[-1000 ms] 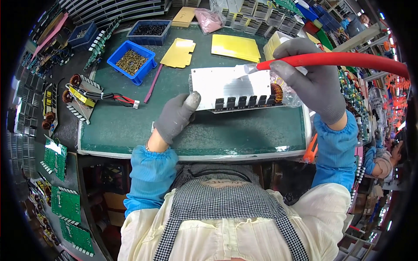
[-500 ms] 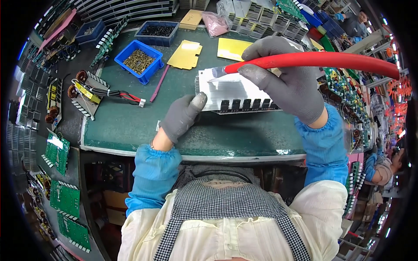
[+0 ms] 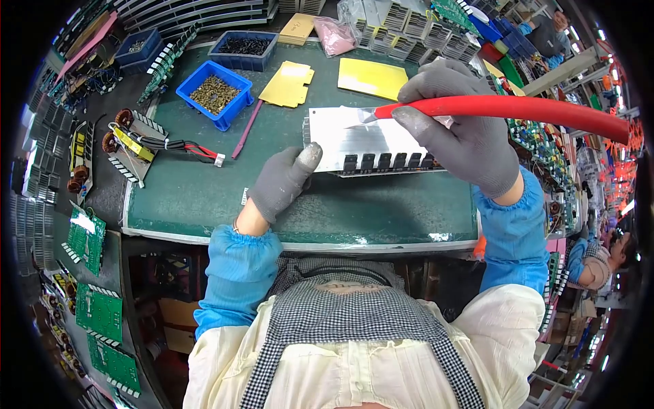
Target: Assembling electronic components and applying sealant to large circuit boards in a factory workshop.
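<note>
My left hand (image 3: 281,183), in a grey glove, grips the near left corner of a silver aluminium heat sink (image 3: 340,146), thumb on top. Several black transistors (image 3: 384,162) line the heat sink's near edge. My right hand (image 3: 470,129), gloved too, is closed around a brush (image 3: 504,107) with a long, thick red handle. The brush's pale flat tip (image 3: 362,116) meets the heat sink's upper face. The right hand covers the heat sink's right end.
Beyond the heat sink lie yellow sheets (image 3: 371,77), a blue bin of brass-coloured parts (image 3: 236,111) and a dark bin of black screws (image 3: 244,60). A purple stick (image 3: 246,131) and a wired coil assembly (image 3: 133,146) are at left. Another person (image 3: 599,259) works at far right.
The brush and my right hand have moved a little to the right, its tip shifting along the heat sink's face. My left hand keeps its grip.
</note>
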Available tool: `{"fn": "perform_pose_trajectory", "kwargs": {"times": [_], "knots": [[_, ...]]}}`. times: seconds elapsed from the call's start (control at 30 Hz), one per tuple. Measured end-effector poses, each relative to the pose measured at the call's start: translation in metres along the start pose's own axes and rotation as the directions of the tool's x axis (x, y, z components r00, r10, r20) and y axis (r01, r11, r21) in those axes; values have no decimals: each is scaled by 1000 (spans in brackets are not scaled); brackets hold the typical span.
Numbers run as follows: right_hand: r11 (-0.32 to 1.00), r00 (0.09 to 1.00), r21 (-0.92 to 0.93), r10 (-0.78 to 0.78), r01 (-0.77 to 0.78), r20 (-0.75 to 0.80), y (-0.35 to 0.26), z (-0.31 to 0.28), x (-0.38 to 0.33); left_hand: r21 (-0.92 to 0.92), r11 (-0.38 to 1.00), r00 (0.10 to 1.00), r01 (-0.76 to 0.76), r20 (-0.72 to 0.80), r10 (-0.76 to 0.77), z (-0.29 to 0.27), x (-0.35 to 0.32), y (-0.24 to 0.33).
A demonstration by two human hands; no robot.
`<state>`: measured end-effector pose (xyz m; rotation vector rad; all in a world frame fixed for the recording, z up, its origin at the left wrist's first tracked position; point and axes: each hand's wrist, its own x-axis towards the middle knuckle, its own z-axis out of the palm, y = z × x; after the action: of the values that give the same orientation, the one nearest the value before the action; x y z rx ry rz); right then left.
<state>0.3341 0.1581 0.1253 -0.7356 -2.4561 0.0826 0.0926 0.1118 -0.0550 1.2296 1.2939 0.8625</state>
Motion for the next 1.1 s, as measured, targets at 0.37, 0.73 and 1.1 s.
{"fn": "perform_pose_trajectory", "kwargs": {"times": [0.37,0.73,1.1], "knots": [[995,999,-95,35,-36,-21,16,-19,-26,-21,1000,1000,18,-13,-18,3,-2,4],[981,987,-113,159,-159,-12,33,-38,-52,6,1000,1000,10,-11,-10,4,-8,11],[998,992,52,46,-40,-121,16,-21,-38,-34,998,999,54,8,-54,2,-7,10]]}}
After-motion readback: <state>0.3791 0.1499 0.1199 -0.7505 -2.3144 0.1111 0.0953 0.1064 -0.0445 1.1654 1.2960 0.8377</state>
